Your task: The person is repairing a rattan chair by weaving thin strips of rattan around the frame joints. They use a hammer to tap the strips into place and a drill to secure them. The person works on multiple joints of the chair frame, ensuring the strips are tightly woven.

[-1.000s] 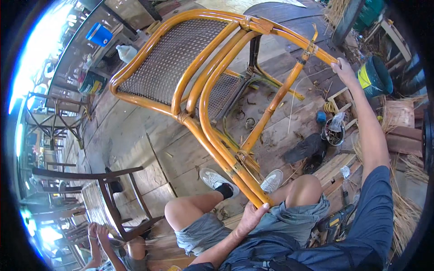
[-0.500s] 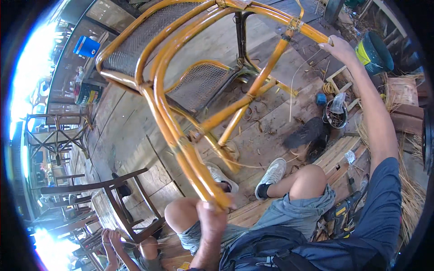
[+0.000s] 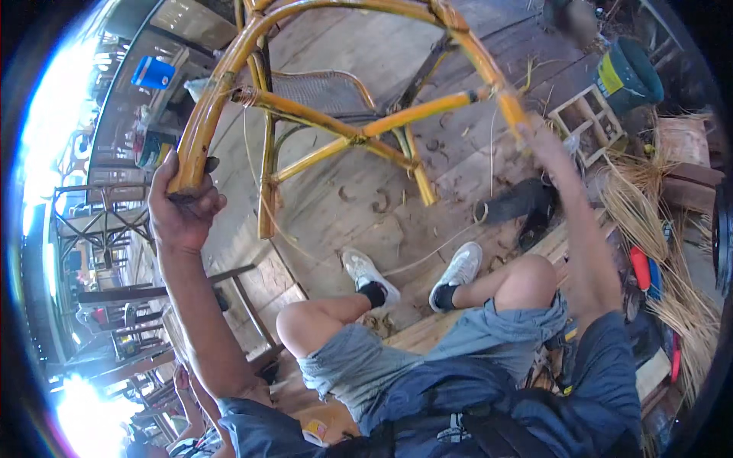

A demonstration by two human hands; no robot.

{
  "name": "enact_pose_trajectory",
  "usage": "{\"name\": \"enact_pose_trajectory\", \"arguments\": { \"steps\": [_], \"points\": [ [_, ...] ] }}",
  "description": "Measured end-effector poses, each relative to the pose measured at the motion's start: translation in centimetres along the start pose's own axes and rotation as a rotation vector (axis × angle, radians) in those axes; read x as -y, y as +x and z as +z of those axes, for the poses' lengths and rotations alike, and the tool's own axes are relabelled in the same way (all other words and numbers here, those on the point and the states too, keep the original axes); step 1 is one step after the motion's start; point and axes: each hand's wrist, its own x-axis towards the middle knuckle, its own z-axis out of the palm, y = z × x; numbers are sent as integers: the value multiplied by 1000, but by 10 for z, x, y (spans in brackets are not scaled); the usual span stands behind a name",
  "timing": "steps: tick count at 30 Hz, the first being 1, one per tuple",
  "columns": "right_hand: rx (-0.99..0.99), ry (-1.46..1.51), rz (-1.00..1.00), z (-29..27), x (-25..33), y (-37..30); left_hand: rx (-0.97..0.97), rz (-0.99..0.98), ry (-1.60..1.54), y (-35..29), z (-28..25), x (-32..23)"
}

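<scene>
A glossy yellow-brown rattan chair [image 3: 353, 140] is held up in front of me, tipped over with its crossed braces facing me. My left hand [image 3: 183, 204] is closed around the end of one curved leg. At the end of the opposite leg, my right hand [image 3: 544, 146] is wrapped on the pole, though motion blurs its fingers. A woven panel [image 3: 321, 91] shows behind the braces. Thin pale strands [image 3: 492, 153] of cane dangle from the frame, and one trails over the floor by my shoes.
Green buckets [image 3: 630, 72] and a small wooden frame [image 3: 586, 126] stand at far right. Loose rattan strands [image 3: 679, 328] are heaped along my right side. A dark object [image 3: 515, 212] lies on the planks. Another person's hand [image 3: 183, 382] is at lower left, near a dark wooden chair [image 3: 252, 309].
The chair has turned and tilted away from me. My left hand has gone up and to the left with its leg; my right hand has come lower and slightly inward.
</scene>
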Motion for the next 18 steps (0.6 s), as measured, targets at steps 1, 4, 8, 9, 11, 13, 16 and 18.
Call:
{"name": "enact_pose_trajectory", "arguments": {
  "steps": [1,4,8,9,11,13,16,18],
  "points": [
    [54,35,58,-4,6,-8,26,33,-1,3,7,-12],
    [199,170,207,-7,46,-47,27,43,-31,24,11,-30],
    [183,129,217,-2,61,-67,66,-10,49,50,12,-64],
    [188,242,271,-9,62,-74,127,-4,76,54,20,-69],
    [242,287,283,-7,48,-75,164,12,193,62,37,-78],
    [278,342,315,-2,42,-74,153,71,232,73,52,-84],
    [308,486,414,6,34,-77,214,54,344,84,74,-101],
    [345,657,489,14,24,-79,251,68,387,93,94,-106]
  ]
}}
